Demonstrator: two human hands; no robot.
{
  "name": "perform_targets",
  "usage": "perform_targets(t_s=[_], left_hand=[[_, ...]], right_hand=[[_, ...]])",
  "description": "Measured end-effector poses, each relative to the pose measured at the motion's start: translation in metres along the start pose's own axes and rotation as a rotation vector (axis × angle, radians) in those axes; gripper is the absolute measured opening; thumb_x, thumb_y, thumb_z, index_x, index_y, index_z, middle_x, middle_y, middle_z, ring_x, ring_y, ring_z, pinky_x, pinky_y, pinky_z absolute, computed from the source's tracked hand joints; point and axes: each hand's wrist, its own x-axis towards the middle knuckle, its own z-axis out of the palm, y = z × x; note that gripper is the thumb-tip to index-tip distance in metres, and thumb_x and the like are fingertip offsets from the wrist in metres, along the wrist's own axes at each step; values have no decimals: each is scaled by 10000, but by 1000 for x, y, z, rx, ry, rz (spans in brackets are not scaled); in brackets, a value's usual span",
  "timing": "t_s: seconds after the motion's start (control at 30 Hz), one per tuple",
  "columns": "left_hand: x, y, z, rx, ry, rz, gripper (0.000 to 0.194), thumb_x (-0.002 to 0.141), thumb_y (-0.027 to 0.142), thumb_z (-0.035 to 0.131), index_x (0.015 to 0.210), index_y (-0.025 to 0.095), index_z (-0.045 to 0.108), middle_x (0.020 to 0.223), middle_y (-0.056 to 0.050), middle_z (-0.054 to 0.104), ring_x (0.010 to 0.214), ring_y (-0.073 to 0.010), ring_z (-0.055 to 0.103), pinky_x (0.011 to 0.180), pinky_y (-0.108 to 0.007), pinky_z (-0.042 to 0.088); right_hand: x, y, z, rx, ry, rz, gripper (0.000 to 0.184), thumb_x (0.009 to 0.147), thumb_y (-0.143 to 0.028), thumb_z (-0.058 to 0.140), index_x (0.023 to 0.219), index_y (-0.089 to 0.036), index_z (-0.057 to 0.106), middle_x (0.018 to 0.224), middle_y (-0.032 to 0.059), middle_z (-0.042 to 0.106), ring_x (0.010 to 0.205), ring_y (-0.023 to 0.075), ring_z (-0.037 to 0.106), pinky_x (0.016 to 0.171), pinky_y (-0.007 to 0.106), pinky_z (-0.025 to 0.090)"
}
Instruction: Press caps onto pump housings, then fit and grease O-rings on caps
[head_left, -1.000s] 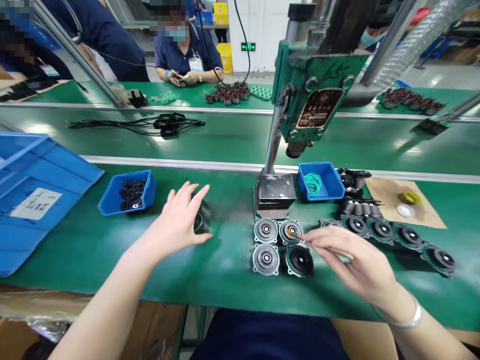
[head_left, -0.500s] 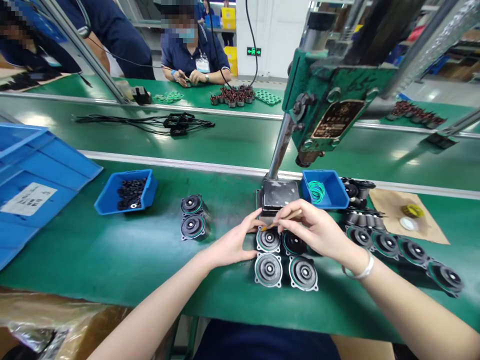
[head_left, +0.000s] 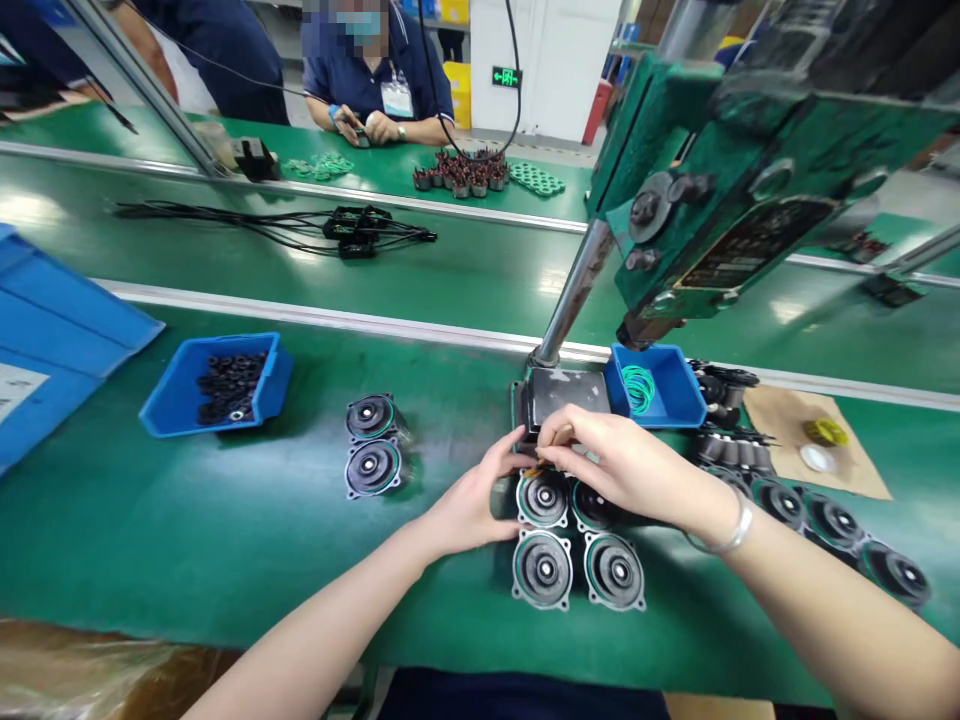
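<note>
Both hands meet over a block of four round black motor parts on the green bench. The left hand [head_left: 472, 505] rests against the left edge of the far-left part [head_left: 542, 497], its thumb and fingers curled around the rim. The right hand [head_left: 626, 465] hovers over the same part and the one beside it [head_left: 596, 508], fingers bent and pinched on a thin stick [head_left: 534, 470] whose orange tip shows just at the part's far rim; a silver bangle [head_left: 726, 535] sits on that wrist. Two more parts [head_left: 542, 570] [head_left: 615, 572] lie just nearer the body than the hands, touching the first pair.

Just beyond the fingertips stands the grey base block [head_left: 568, 393] of a green hand press [head_left: 739, 210], whose column rises above the hands. Beside the block, beyond the right hand, a small blue bin [head_left: 670, 385] holds green rings [head_left: 637, 385]. Well to the left of the left hand sit two finished parts [head_left: 370, 445], and farther left a blue bin of black washers [head_left: 225, 385]. A row of more parts [head_left: 832, 525] trails off past the right forearm.
</note>
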Motion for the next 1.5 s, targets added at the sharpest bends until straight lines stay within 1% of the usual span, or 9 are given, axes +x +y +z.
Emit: perform_targets(t_s=[0.2, 0.4, 0.6, 0.77, 0.97, 1.13, 1.23, 1.37, 1.5], left_hand=[[1, -1, 1, -29, 3, 44, 1054, 731, 206, 788, 1534, 223, 104, 1327, -137, 588, 1279, -258, 551, 1153, -494, 375], [1, -2, 2, 11, 13, 69, 1031, 735, 166, 763, 1527, 237, 106, 1311, -114, 592, 1257, -248, 561, 1132, -490, 393], [0, 1, 3, 42, 31, 74, 1033, 709, 165, 762, 1527, 221, 133, 1298, -125, 600, 1245, -266, 566, 1116, -492, 399], [0, 3, 2, 57, 30, 85, 1046, 699, 152, 761, 1532, 233, 133, 1280, -110, 612, 1238, -263, 568, 1099, -467, 408], [1, -2, 1, 83, 35, 161, 1066, 691, 162, 768, 1538, 222, 124, 1278, -110, 614, 1222, -258, 571, 1076, -438, 423], [1, -3, 2, 54, 42, 160, 1073, 685, 180, 780, 1538, 253, 132, 1298, -98, 605, 1215, -262, 574, 1068, -459, 425], [1, -5, 2, 47, 42, 161, 1087, 673, 164, 779, 1538, 267, 128, 1299, -90, 604, 1219, -260, 574, 1072, -462, 420], [1, -6, 3, 58, 50, 161, 1089, 659, 138, 778, 1534, 259, 142, 1298, -85, 607, 1214, -252, 578, 1073, -437, 425], [1, -3, 3, 58, 57, 161, 1064, 664, 117, 765, 1529, 242, 158, 1283, -88, 613, 1217, -248, 577, 1071, -424, 427]], right_hand=[[-28, -6, 2, -114, 85, 56, 51, 988, -199, 475, 1012, -166, 505, 874, 1, 628, 719, 57, 596, 652, 167, 475], [-60, -30, 24, -120, 213, 92, 61, 957, -170, 529, 1016, -174, 514, 861, 1, 674, 711, 54, 657, 674, 145, 518], [-57, -43, 46, 36, 386, 60, 77, 919, -150, 584, 951, -180, 520, 829, 12, 696, 812, 84, 710, 705, 139, 580], [-49, -44, 46, 23, 496, 64, 180, 885, -96, 622, 980, -182, 496, 920, 39, 702, 854, 101, 712, 717, 170, 599], [-39, -40, 50, -266, 264, -158, 150, 913, -133, 593, 1045, -148, 525, 1043, 94, 671, 958, 126, 677, 830, 248, 606], [-36, -55, 50, -444, 147, -306, 126, 900, -122, 591, 1025, -104, 590, 1032, 120, 681, 979, 171, 672, 897, 328, 603], [-40, -66, 43, -486, 84, -353, 120, 913, -104, 536, 991, -93, 627, 1005, 124, 691, 947, 189, 685, 863, 346, 606], [-52, -73, 32, -534, -19, -369, 286, 946, -78, 378, 1008, -97, 656, 1040, 134, 694, 972, 213, 679, 847, 373, 594], [-61, -70, 23, -579, -67, -376, 306, 953, -80, 370, 1013, -105, 668, 1067, 111, 702, 994, 220, 667, 851, 383, 591]])
